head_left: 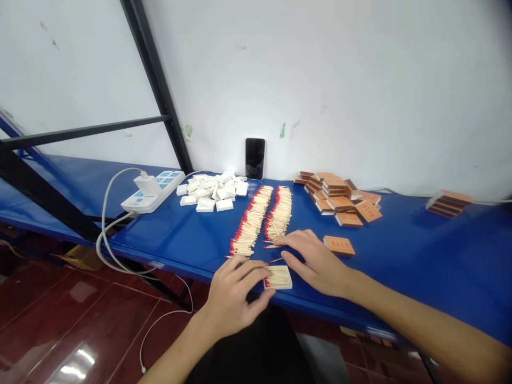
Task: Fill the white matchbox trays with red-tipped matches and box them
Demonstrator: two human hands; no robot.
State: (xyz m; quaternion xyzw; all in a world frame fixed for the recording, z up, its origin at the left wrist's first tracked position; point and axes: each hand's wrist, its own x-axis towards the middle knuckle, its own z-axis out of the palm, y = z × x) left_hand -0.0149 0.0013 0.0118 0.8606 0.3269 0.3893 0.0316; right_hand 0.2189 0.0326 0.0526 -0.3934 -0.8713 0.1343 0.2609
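A small white matchbox tray [285, 272] with red-tipped matches in it lies at the table's front edge. My left hand [240, 288] grips its left end, thumb on the near side and fingers over the far side. Just beyond the tray is my right hand [312, 261], thumb and index finger apart. Its index fingertip reaches loose matches at the near end of the right-hand row of matches [279, 213]. Another match lies by the thumb tip. A second, longer row of matches [251, 221] runs alongside on the left.
White trays [212, 189] are heaped at the back left, beside a power strip [154, 192] with cables. A phone [255, 158] leans on the wall. Orange matchboxes [340, 202] are piled at the right, with one single matchbox [339, 245] nearer and a stack [448, 204] farther right.
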